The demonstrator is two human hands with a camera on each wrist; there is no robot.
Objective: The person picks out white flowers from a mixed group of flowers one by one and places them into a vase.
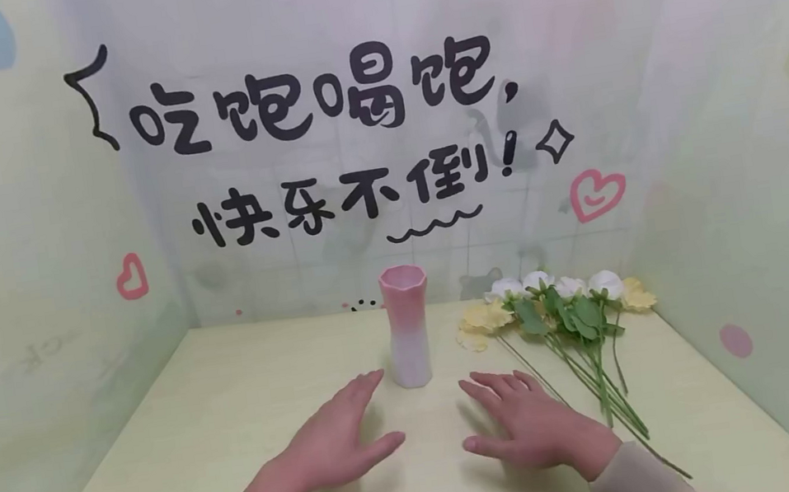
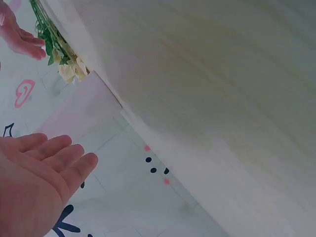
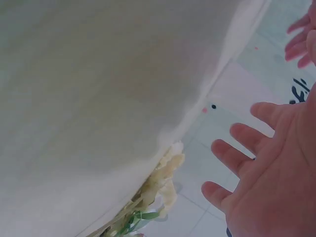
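Head view: a pink vase point(image 1: 408, 327) stands upright near the table's point(image 1: 203, 437) back edge, both hands just before it.

Its long axis runs vertically, mouth up; the ribbed body fades from pink at the rim to near white at the base, and what is inside cannot be seen. The left hand point(image 1: 338, 440) lies palm down with fingers straight and relaxed, fingertips just beside the vase's foot, grasping nothing. The right hand point(image 1: 531, 427) rests likewise, fingers spread and loose, a little apart from the vase. A bunch of white and yellow flowers point(image 1: 559, 299) lies flat by the back right corner, stems pointing toward the front edge, just beside the right hand.
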